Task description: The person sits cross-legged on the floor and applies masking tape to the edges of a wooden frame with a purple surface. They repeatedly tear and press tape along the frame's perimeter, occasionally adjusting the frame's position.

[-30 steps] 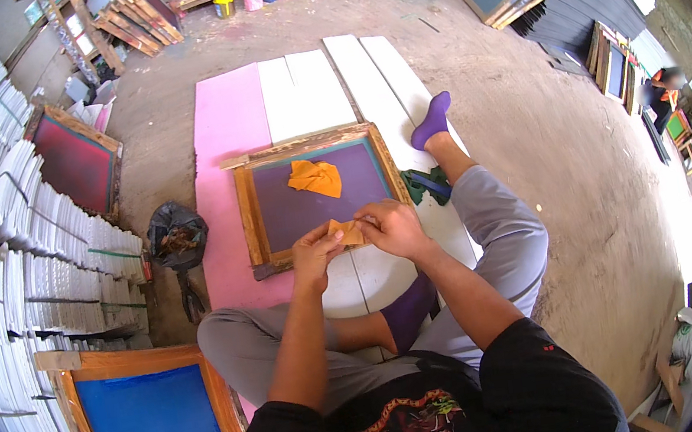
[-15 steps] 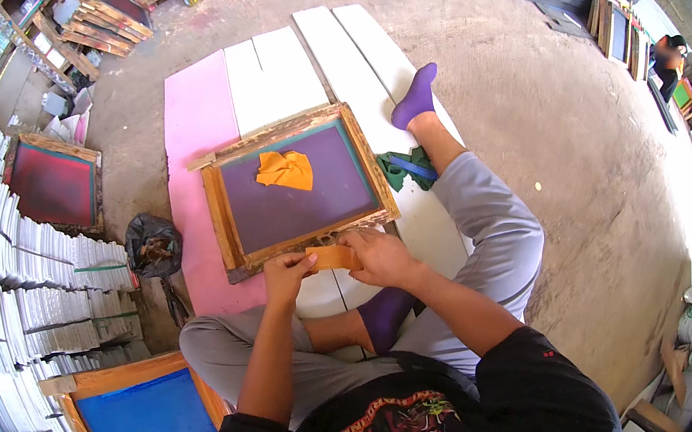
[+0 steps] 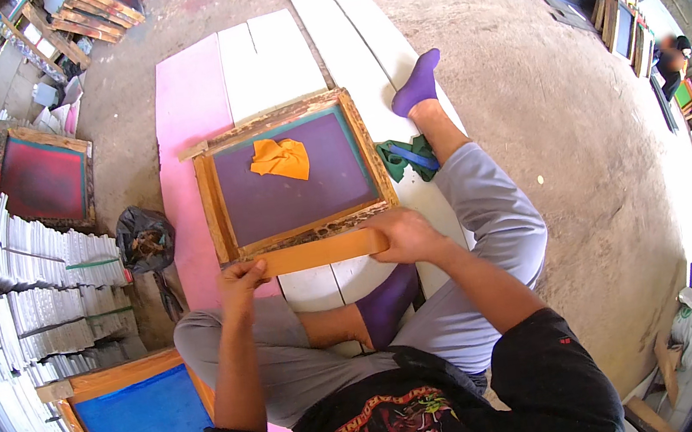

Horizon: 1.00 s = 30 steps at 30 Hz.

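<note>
A strip of brown packing tape (image 3: 316, 253) is stretched taut between my hands, just above the near edge of a wooden-framed printing screen (image 3: 215, 207). My left hand (image 3: 241, 284) pinches one end between thumb and fingers. At the other end, my right hand (image 3: 408, 236) is closed around the tape; whether a roll sits inside it is hidden. The screen lies flat with purple mesh and a teal border. On its mesh rests a crumpled orange cloth (image 3: 279, 159). Beside the frame's right edge is a green and blue cloth (image 3: 409, 160).
Pink (image 3: 174, 107) and white boards lie under the screen and my legs. To the left are a black plastic bag (image 3: 145, 239), tied white stacks (image 3: 18, 250), a red screen (image 3: 42, 179) and a blue screen (image 3: 142, 426). Another person (image 3: 672, 61) is at the far right.
My hands have moved apart, left hand leftward and right hand rightward. The tape between them has gone from a short piece to a long strip.
</note>
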Tool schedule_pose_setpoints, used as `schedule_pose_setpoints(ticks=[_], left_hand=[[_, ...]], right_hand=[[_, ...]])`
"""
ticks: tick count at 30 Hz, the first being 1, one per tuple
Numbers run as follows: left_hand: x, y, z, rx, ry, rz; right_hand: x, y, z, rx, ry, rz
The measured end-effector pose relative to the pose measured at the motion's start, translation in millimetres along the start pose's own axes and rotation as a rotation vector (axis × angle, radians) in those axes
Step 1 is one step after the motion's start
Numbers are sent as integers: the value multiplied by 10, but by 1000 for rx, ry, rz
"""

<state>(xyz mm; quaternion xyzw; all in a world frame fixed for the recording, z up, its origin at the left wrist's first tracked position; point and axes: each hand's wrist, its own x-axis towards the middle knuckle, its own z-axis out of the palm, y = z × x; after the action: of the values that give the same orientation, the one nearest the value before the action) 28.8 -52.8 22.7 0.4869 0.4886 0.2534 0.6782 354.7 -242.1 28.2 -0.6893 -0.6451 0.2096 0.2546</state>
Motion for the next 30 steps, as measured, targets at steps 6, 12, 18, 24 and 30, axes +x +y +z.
schedule_pose_setpoints(ticks=[6,12,18,24,30], left_hand=[[284,-18,-673,73,116,-81],[452,-232,-726,166,66,-64],[394,-332,-701,151,91,-77],[390,-419,-683,221,50,-126],[489,-488,-688,199,86,-156]], right_hand=[[-109,309,-542,-22,-135,276],[-113,628,-520,25,-42,190],[-275,679,-479,-4,-143,279],[-273,699,-530,-129,-87,187],[-310,751,-451,-17,-69,254]])
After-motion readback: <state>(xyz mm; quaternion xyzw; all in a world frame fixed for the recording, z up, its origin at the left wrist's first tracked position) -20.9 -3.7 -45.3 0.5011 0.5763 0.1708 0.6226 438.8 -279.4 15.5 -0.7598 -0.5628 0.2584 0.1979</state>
